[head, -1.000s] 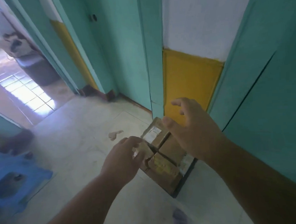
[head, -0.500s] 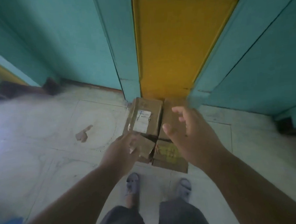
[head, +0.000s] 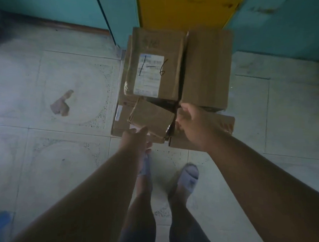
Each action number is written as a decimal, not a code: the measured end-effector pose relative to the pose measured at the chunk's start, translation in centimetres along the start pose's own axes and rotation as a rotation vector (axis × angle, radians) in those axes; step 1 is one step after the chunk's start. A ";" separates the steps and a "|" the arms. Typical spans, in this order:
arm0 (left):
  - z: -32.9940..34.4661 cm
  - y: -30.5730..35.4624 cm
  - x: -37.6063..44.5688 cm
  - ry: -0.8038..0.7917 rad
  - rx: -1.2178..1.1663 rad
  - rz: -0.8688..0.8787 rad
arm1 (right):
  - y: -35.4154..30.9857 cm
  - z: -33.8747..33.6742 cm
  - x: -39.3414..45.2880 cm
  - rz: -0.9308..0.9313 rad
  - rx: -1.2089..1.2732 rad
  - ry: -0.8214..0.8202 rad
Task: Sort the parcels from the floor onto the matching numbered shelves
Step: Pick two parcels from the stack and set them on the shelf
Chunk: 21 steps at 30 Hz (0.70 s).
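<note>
Parcels [head: 174,94] lie stacked on the floor [head: 46,163], against the base of the yellow panel [head: 182,6] and between teal panels [head: 279,22] at the far side. All are brown cardboard.

Step in hand, as judged: selection and pickup of one parcel from the stack. No parcel is lifted yet. No shelf is in view.

Stack layout:
- Labelled box [head: 152,69], far left of the stack, upper layer. Its white label bears the handwritten mark "1-6".
- Plain box [head: 207,68], far right, touching the labelled box along one side.
- Small box [head: 151,117], near centre, lying tilted on lower boxes.
- Lower box [head: 223,125], near right, partly under the right hand.

Hands:
- Left hand [head: 137,140]: fingers straight and extended, tips at the near edge of the small box. Contact is probable; a grip is not shown.
- Right hand [head: 194,126]: fingers curled over the right end of the small box, back of the hand uppermost. The fingertips are hidden, so a full grip cannot be confirmed.

Next move, as judged: close both hands on the small box, lift it clear of its neighbours, and read its number. Its visible faces show no legible mark.
</note>
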<state>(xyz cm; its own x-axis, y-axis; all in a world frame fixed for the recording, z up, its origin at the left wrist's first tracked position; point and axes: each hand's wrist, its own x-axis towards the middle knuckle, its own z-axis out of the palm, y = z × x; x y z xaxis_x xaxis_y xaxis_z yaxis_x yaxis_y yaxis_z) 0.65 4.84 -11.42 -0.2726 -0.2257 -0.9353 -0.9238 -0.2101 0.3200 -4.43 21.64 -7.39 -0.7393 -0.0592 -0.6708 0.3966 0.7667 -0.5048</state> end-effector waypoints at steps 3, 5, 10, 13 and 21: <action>1.6 -0.1 0.7 -0.012 -0.112 0.030 | 0.5 1.4 2.0 -0.021 0.004 -0.014; 2.3 0.3 0.6 -0.007 -0.185 0.041 | 0.2 2.3 2.2 -0.051 -0.008 -0.034; 2.6 1.3 -0.4 -0.066 -0.374 -0.057 | -0.6 4.8 -0.2 -0.137 0.039 -0.134; 2.2 2.2 0.1 -0.006 -0.371 -0.083 | 0.1 4.8 0.8 -0.166 0.027 0.094; -0.1 0.0 1.2 -0.061 -0.484 -0.059 | 0.0 4.7 2.4 -0.101 0.047 0.001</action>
<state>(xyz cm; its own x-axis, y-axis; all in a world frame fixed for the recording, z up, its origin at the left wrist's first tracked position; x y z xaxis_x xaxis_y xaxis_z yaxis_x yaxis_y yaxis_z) 0.32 4.47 -12.47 -0.2523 -0.1468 -0.9565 -0.7109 -0.6424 0.2861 -3.61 18.51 -11.57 -0.7775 -0.1342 -0.6144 0.3448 0.7261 -0.5949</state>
